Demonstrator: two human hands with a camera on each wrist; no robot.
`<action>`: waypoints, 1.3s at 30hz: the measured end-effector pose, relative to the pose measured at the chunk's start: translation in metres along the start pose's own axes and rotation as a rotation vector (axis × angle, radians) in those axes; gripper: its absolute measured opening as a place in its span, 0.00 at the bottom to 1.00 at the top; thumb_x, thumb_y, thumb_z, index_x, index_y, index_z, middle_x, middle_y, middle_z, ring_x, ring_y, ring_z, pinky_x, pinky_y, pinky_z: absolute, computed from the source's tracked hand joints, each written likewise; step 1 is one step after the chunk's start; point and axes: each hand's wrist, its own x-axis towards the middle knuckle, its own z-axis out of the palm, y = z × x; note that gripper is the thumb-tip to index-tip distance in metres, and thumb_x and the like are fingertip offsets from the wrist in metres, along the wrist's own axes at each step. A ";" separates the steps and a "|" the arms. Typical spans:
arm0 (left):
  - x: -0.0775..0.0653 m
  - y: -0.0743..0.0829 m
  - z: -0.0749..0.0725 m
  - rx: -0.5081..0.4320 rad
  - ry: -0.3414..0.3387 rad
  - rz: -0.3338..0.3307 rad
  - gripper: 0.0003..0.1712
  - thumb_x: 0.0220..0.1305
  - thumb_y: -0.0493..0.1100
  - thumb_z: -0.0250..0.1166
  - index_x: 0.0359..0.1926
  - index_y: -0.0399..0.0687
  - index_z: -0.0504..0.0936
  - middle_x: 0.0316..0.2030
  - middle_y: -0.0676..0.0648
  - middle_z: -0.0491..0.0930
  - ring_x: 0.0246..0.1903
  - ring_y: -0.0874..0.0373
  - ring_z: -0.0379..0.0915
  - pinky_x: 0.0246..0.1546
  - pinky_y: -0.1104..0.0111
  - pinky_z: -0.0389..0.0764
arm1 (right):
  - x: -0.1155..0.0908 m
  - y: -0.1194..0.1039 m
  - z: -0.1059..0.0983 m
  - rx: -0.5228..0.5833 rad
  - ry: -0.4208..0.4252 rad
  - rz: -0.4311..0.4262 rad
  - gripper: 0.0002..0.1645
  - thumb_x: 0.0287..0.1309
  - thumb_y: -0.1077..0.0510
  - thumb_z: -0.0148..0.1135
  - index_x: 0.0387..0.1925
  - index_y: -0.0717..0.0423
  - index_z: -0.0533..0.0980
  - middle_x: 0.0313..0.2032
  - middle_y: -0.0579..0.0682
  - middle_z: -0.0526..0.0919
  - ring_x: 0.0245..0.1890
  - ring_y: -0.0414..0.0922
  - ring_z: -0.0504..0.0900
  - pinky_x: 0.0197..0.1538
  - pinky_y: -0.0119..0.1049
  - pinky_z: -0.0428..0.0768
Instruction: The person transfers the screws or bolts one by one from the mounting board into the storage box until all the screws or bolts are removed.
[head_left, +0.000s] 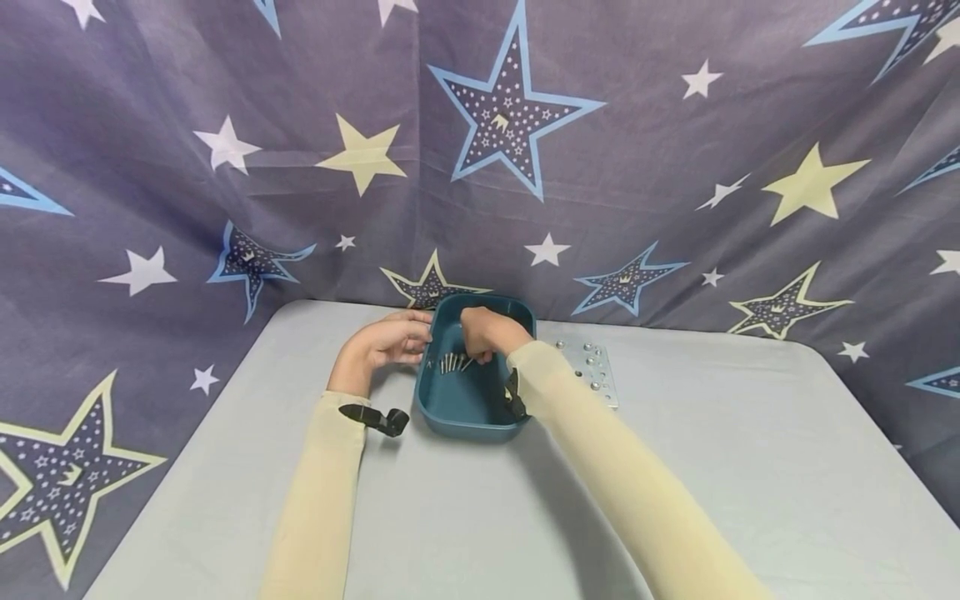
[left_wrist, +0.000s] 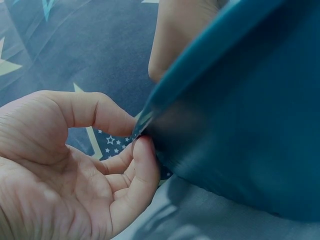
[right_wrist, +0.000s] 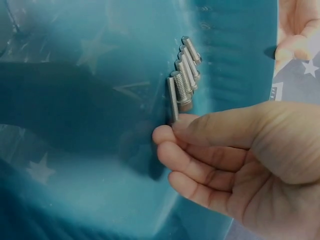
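A teal plastic box (head_left: 457,429) stands on the table, and several silver bolts (right_wrist: 187,70) lie side by side in a row on its floor. My right hand (right_wrist: 215,160) reaches inside and pinches one bolt between thumb and fingertips at the near end of that row. The end under the fingers is hidden. At the box's left side my left hand (head_left: 393,337) pinches the rim (left_wrist: 165,95) between thumb and curled fingers. Its palm (left_wrist: 55,185) faces the left wrist camera.
Partly behind the right sleeve, a silver metal plate (head_left: 603,371) with holes and several round-headed fasteners lies right of the box. A star-patterned cloth (head_left: 637,167) hangs behind the grey-white table (head_left: 712,433). Black straps (head_left: 375,417) circle the wrists.
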 end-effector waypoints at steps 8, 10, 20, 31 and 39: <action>-0.001 -0.001 -0.001 0.003 0.003 -0.002 0.37 0.63 0.31 0.54 0.73 0.33 0.56 0.33 0.55 0.80 0.27 0.66 0.77 0.34 0.72 0.80 | -0.002 -0.003 0.002 -0.013 0.004 -0.016 0.14 0.56 0.75 0.59 0.20 0.59 0.76 0.27 0.61 0.88 0.30 0.53 0.90 0.20 0.29 0.74; -0.001 -0.001 -0.001 0.003 0.001 -0.002 0.37 0.63 0.31 0.54 0.73 0.33 0.56 0.33 0.55 0.80 0.28 0.66 0.76 0.34 0.72 0.80 | -0.001 -0.003 0.002 -0.022 0.005 -0.007 0.14 0.56 0.76 0.59 0.20 0.58 0.76 0.27 0.60 0.88 0.28 0.51 0.90 0.20 0.29 0.74; -0.001 -0.001 -0.001 0.000 0.002 0.002 0.36 0.63 0.31 0.53 0.73 0.33 0.56 0.30 0.56 0.79 0.25 0.67 0.75 0.32 0.73 0.80 | 0.001 -0.007 0.004 -0.029 0.015 0.028 0.11 0.52 0.78 0.58 0.28 0.62 0.79 0.28 0.59 0.89 0.25 0.48 0.88 0.20 0.29 0.75; -0.002 0.002 0.002 0.013 0.011 -0.005 0.37 0.63 0.31 0.54 0.73 0.34 0.57 0.33 0.54 0.78 0.26 0.66 0.75 0.34 0.71 0.80 | 0.001 -0.007 0.006 0.004 0.019 0.039 0.12 0.53 0.79 0.59 0.29 0.62 0.79 0.20 0.54 0.84 0.23 0.47 0.87 0.20 0.29 0.76; -0.003 0.002 0.002 0.023 -0.004 0.004 0.37 0.64 0.32 0.54 0.73 0.33 0.56 0.32 0.55 0.79 0.27 0.67 0.75 0.35 0.72 0.80 | 0.002 -0.007 0.008 0.008 0.020 0.055 0.12 0.56 0.78 0.59 0.29 0.60 0.79 0.18 0.51 0.81 0.18 0.44 0.84 0.20 0.29 0.77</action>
